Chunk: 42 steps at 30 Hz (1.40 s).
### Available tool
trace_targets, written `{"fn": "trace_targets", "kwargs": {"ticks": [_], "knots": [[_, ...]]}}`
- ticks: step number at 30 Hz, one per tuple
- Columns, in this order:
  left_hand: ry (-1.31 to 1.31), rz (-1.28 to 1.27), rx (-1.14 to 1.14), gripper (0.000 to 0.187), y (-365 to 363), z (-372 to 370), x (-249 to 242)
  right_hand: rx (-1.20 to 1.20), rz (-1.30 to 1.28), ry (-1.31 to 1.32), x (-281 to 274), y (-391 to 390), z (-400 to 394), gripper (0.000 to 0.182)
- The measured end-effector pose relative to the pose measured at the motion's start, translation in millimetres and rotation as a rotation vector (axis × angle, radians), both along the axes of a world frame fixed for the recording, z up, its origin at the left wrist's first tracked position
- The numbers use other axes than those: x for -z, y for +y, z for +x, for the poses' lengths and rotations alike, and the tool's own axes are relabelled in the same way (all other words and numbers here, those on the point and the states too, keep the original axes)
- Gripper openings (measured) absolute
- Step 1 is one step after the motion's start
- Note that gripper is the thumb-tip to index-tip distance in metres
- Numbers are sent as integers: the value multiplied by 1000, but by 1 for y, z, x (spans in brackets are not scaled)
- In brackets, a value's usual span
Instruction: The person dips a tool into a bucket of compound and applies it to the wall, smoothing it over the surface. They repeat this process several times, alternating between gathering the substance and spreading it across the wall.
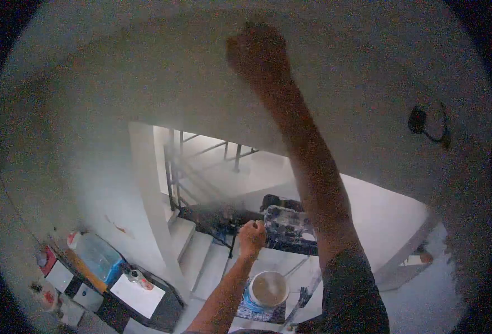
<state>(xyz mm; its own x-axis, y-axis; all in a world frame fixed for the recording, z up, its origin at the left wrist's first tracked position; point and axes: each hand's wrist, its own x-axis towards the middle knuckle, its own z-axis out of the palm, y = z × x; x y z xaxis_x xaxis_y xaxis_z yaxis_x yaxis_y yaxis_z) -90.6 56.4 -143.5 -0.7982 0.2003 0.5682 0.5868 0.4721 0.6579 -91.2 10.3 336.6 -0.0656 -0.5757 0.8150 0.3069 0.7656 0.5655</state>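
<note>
My right hand (260, 53) is raised high against the grey wall (190, 83), fingers closed. Dim light hides what it holds, if anything. Lower down, my left hand (252, 237) hovers in front of me in a loose fist, with nothing visible sticking out of it. Below that hand stands a round white bucket (270, 288) holding a pale brownish mix. Just beyond the left hand lies a dark, paint-spattered tray-like object (287, 222), partly behind my right forearm.
White stairs (204, 253) with a dark metal railing (173, 167) descend beyond a wall opening. At lower left, a ledge carries a large clear plastic bottle (98, 256), a white sheet (137, 295) and smaller items. A black fixture with a cable (418, 119) hangs on the right wall.
</note>
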Motion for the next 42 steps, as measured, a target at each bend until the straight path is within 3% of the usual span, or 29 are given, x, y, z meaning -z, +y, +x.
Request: {"fn": "trace_targets", "kwargs": {"ticks": [2,3,4,5,6,8,12,14,18,20,21,23,24,26,27,29,32,34,36,38,40,41,42], "knots": [[-84,106,-3,39,3,-3,2,-436,-216,-83,-8,-12,-13,22],[-102,139,-20,39,1,2,-1,-442,-212,-82,-13,-6,-8,22],[-122,177,-36,40,0,5,-6,-402,89,67,-21,7,2,25],[-334,207,-82,38,-12,23,-40,-356,394,216,-30,16,10,28],[-334,222,-84,38,-9,19,-38,-362,408,214,-37,18,17,28],[-217,172,-47,35,-5,13,-21,-495,-101,-191,-40,22,27,26],[15,-27,-30,33,6,0,9,-415,-59,-301,3,16,26,24],[-5,145,-67,34,16,-6,22,-500,-208,-815,15,3,64,23],[-118,158,31,35,5,-3,6,-522,-174,-656,1,15,51,25],[-16,148,-26,37,5,-13,5,-661,30,-131,-13,20,27,27],[-20,143,-18,37,6,-17,4,-654,23,-133,-16,27,7,27],[-46,114,-74,39,9,-14,5,-386,116,-222,-10,46,-17,28],[-48,110,-68,39,5,-6,-8,-381,111,-222,0,37,-6,28],[-292,257,-57,38,-11,17,-46,-337,-127,-493,34,9,38,26],[-294,258,-55,38,-10,16,-40,-335,-127,-495,44,6,48,26],[-131,202,-29,37,-8,8,-26,-309,-221,-903,59,2,66,22],[-203,252,19,36,-6,3,-20,-466,-285,-923,70,14,133,19],[-147,262,-2,36,3,-3,-6,-793,-235,-627,86,57,136,16],[-90,257,-22,36,0,-2,-21,-545,-244,-302,66,76,163,15],[-84,126,-31,37,-16,30,-60,-492,-375,54,53,134,151,18],[-40,141,-51,37,-4,18,-29,-947,-548,49,33,158,149,22],[4,155,-78,37,2,9,-13,-952,-552,40,24,187,129,22],[-2,155,-84,37,4,6,-6,-1382,-670,-190,18,212,105,21]]}}
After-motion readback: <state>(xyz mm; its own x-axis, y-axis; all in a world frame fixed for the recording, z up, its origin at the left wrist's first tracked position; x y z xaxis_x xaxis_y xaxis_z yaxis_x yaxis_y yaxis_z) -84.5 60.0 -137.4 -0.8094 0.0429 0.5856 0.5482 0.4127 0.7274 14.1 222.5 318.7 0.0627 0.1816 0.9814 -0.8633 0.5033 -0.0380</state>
